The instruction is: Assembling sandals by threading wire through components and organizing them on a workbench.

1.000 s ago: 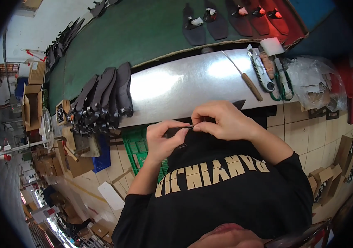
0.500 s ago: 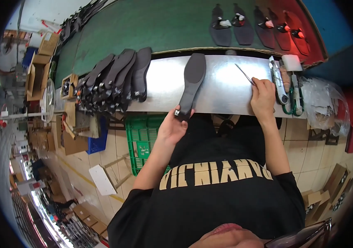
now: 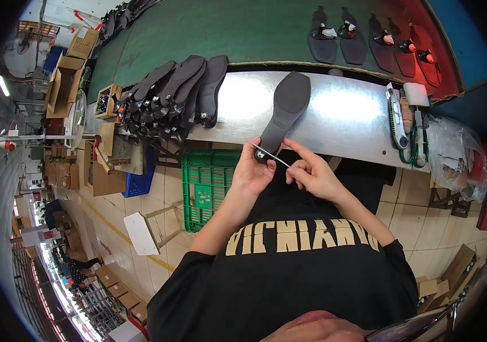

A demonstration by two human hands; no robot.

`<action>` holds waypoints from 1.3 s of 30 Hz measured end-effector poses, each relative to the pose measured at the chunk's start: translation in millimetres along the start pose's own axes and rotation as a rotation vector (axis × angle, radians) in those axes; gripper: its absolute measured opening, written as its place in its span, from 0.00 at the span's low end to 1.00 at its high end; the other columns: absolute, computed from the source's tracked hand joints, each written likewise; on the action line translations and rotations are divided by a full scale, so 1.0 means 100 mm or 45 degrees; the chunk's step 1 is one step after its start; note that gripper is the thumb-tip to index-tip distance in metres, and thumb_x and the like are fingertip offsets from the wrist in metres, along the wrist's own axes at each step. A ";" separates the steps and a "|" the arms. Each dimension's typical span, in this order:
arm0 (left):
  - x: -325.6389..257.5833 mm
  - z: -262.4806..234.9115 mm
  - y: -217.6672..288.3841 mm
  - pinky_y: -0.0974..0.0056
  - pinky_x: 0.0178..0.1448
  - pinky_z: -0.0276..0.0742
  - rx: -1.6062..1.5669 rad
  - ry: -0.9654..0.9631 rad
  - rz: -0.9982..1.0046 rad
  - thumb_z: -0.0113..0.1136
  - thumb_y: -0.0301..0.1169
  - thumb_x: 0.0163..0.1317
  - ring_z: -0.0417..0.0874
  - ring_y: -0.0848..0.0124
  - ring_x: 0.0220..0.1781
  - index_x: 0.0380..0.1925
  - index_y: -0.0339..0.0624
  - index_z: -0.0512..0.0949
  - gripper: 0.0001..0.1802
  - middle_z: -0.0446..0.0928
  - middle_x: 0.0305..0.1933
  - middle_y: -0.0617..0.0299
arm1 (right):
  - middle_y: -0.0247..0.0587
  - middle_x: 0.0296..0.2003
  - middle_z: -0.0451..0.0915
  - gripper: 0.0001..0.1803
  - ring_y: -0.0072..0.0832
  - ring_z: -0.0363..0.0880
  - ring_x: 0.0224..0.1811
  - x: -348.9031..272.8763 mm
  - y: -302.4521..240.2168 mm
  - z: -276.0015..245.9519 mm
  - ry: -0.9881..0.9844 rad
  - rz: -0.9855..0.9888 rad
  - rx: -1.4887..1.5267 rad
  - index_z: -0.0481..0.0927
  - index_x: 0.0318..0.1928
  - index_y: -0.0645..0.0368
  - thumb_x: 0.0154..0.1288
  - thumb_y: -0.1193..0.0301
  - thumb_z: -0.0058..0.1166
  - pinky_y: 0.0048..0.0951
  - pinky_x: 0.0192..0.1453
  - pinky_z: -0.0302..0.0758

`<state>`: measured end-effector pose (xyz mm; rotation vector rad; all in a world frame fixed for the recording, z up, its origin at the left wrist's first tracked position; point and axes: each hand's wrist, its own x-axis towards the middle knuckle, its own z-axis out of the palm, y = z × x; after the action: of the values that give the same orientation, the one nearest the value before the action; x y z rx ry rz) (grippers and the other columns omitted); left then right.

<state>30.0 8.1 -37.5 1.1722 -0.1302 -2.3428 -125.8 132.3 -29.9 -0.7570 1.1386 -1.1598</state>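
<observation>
My left hand is closed on the narrow heel end of a dark sandal sole, whose underside faces up. The wide toe end lies over the metal worktop, pointing away from me. A small shiny piece shows at the heel. In my right hand the fingers pinch a slim metal tool that crosses the heel at a slant. Its far tip is by my left fingers. My right index finger reaches toward the side of the sole.
Several dark soles are heaped at the left of the worktop. A utility knife and green-handled scissors lie at the right, beside a plastic bag. Beyond runs a green belt with sandals. A green crate stands below.
My right hand has come left from over the worktop, bringing the metal tool to the heel. The sole has tilted, its toe end swinging right.
</observation>
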 end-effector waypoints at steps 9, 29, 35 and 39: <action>0.07 0.16 -0.11 0.73 0.18 0.63 -0.123 -0.003 -0.109 0.60 0.41 0.66 0.82 0.73 0.34 0.37 0.47 0.78 0.11 0.82 0.34 0.66 | 0.28 0.26 0.73 0.30 0.12 0.68 0.28 -0.07 0.09 0.12 0.181 -0.224 -0.224 0.61 0.73 0.57 0.72 0.78 0.45 0.16 0.36 0.66; 0.06 0.32 -0.07 0.74 0.14 0.58 0.063 -0.219 0.019 0.59 0.49 0.68 0.82 0.73 0.30 0.36 0.48 0.78 0.17 0.82 0.32 0.63 | 0.28 0.24 0.68 0.28 0.14 0.64 0.22 -0.15 -0.20 -0.05 0.053 0.001 0.414 0.59 0.74 0.59 0.75 0.74 0.41 0.15 0.26 0.64; 0.11 0.33 -0.07 0.73 0.15 0.58 -0.082 -0.170 -0.188 0.62 0.49 0.66 0.81 0.72 0.29 0.38 0.47 0.79 0.17 0.82 0.32 0.62 | 0.29 0.23 0.69 0.29 0.16 0.65 0.25 -0.06 0.10 0.07 0.213 -0.297 -0.068 0.64 0.72 0.59 0.72 0.78 0.44 0.19 0.34 0.67; 0.08 0.32 -0.11 0.73 0.14 0.57 -0.131 -0.173 -0.250 0.63 0.49 0.66 0.79 0.71 0.27 0.37 0.45 0.79 0.18 0.82 0.31 0.62 | 0.28 0.25 0.69 0.25 0.14 0.63 0.26 -0.05 0.08 -0.01 0.290 -0.404 -0.138 0.70 0.68 0.61 0.72 0.79 0.43 0.18 0.33 0.64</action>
<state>-3.1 9.1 -26.4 1.0157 0.0611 -2.5674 -124.2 139.0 -35.9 -0.9301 1.3097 -1.4881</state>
